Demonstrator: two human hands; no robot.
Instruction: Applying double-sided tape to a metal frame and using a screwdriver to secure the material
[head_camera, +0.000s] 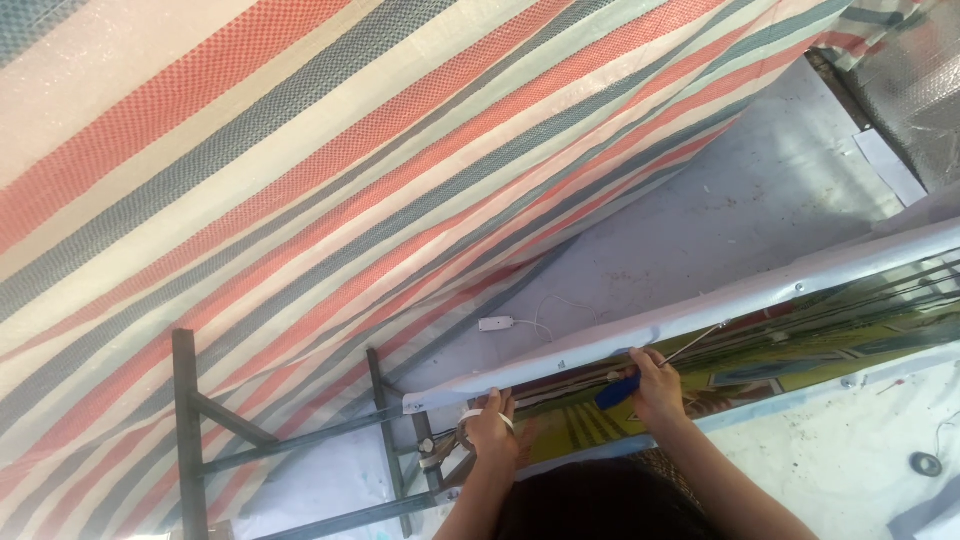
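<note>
Down by the white frame (700, 312), right hand (655, 388) is clamped on a blue-handled screwdriver (660, 368), tip up at the frame edge. Left hand (492, 430) grips the frame's near end, beside the striped tarp (330, 190).

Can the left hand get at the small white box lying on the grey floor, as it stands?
Probably not. The left hand is on the near side of the long white frame rail; the small white box lies beyond that rail, lower, on the grey floor.
</note>
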